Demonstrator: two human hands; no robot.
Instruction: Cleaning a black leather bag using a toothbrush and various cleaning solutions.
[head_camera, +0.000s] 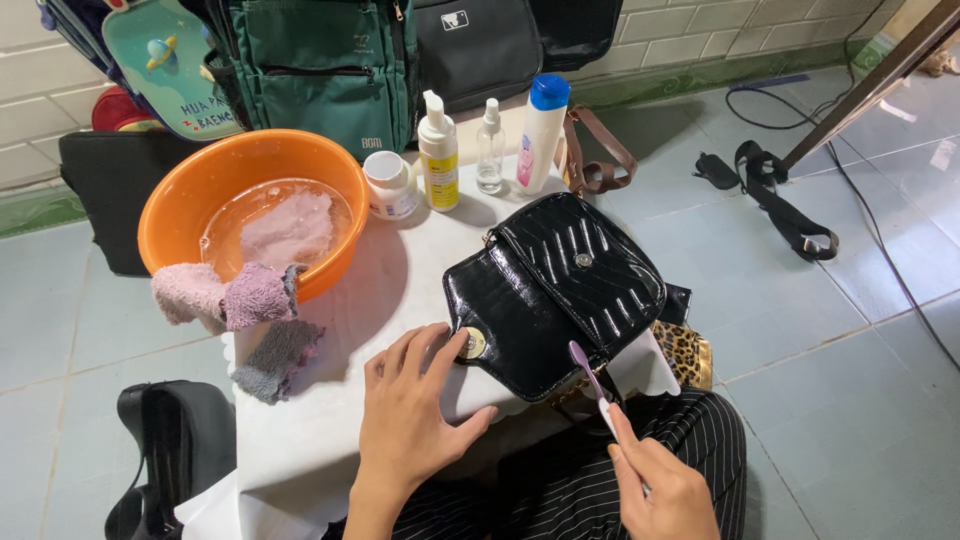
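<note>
Two hands are in shot, the left hand (410, 415) and the right hand (655, 485). One glossy black handbag (560, 290) sits on the one white-covered table (330, 400), and there's one purple toothbrush (592, 378). One orange basin (225, 180) holds one pink cloth (290, 228) in water, and two more cloths hang over its rim, a pink one (225, 295) and a grey one (280, 358). Four containers stand along the back: one small white jar (388, 185), one pump bottle (438, 155), one clear spray bottle (490, 150), one tall white bottle with a blue cap (541, 135). Behind them, perhaps three bags, though they're cropped. One leopard-print pouch (685, 352) peeks out.
</note>
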